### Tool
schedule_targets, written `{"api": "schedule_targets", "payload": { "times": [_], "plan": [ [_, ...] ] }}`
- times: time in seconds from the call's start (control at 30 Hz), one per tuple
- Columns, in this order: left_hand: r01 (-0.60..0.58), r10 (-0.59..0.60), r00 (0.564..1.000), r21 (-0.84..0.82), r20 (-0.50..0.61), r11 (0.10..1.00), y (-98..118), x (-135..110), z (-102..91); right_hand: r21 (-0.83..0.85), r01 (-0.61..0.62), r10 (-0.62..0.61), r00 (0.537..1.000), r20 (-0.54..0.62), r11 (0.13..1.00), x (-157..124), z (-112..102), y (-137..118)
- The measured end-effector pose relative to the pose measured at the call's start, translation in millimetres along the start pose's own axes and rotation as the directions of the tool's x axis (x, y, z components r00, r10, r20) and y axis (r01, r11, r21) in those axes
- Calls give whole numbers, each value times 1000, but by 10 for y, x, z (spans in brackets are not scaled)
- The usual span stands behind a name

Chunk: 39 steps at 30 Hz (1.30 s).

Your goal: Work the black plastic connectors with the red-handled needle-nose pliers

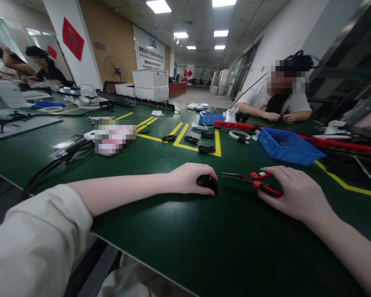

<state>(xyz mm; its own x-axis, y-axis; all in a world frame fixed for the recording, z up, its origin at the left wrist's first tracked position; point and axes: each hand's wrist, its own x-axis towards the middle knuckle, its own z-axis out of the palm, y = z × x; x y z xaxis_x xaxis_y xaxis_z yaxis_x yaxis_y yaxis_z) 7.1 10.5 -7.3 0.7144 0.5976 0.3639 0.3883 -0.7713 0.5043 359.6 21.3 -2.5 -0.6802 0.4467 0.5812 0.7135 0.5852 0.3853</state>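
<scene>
Just above the green table, my left hand (193, 178) is closed around a small black part (208, 182), whose exact kind I cannot make out. My right hand (297, 193) grips red-and-black needle-nose pliers (258, 181) by the handles. The pliers' slim jaws point left toward the black part, with a small gap between them. Beyond my hands, several black plastic parts (206, 149) lie in and beside a yellow-taped box on the table.
A blue bin (286, 146) stands at the right, and a smaller blue bin (212, 118) farther back. Red strips (235, 126) run behind them. At the left are a phone-like item (114, 140) and black cables (49, 171). A person (280, 99) sits across the table.
</scene>
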Motion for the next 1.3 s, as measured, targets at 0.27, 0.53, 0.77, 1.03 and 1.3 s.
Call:
{"api": "schedule_targets", "payload": {
  "times": [0.27,0.53,0.77,1.03,1.3],
  "plan": [
    [-25,26,999,-15,23,1000,14,-5,-24,-33,91,-94,989,-118,995,41,-45,-30],
    [48,-48,998,7,29,999,41,-3,-22,130,66,-62,997,-34,989,22,-58,-87],
    [16,-16,1000,-4,20,1000,-7,3,11,109,100,-98,995,-27,989,39,-75,-115],
    [-100,102,993,-48,55,994,-7,18,1,63,159,-154,985,-78,985,67,-79,-133],
    [-132,137,990,-134,33,982,-27,7,4,74,195,-190,980,-62,978,98,-88,-161]
  ]
}}
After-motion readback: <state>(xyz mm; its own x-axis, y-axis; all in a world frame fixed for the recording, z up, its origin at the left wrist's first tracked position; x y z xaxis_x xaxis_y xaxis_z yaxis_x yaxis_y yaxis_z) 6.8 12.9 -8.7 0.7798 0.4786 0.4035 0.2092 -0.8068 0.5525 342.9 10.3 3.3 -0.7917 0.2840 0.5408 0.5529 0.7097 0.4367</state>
